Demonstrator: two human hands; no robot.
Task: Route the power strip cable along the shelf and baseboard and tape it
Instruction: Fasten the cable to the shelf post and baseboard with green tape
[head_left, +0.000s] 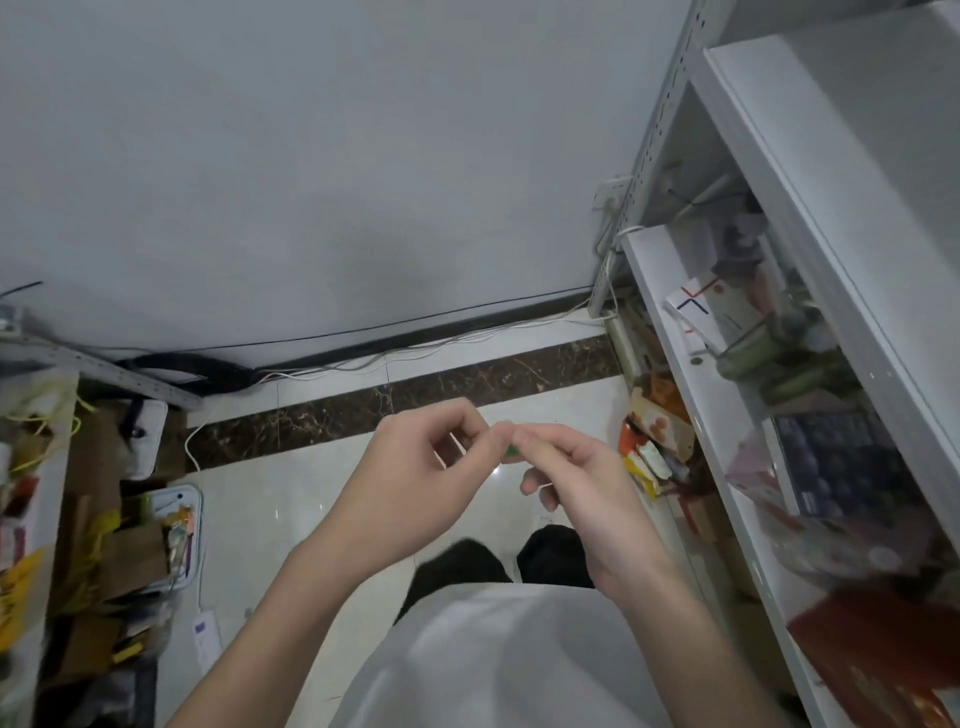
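Note:
My left hand (415, 467) and my right hand (576, 478) meet fingertip to fingertip in front of me, above the floor. Both pinch a small green thing (511, 452), mostly hidden by the fingers; I cannot tell what it is. A white power strip (206, 640) lies on the tiled floor at the lower left. Its white cable (193, 457) runs up toward the dark baseboard (436, 332). More white cable (441, 345) trails along the baseboard to the white metal shelf (670, 332) at the right.
The right shelf holds boxes and packets (717, 312), and more packets (654, 441) lie at its foot. A wall socket (610, 192) sits beside its upright. Another shelf (31, 467) with cardboard, bags and a tray (176, 535) stands at the left. My dark trouser legs (498, 561) stand on the pale tiles.

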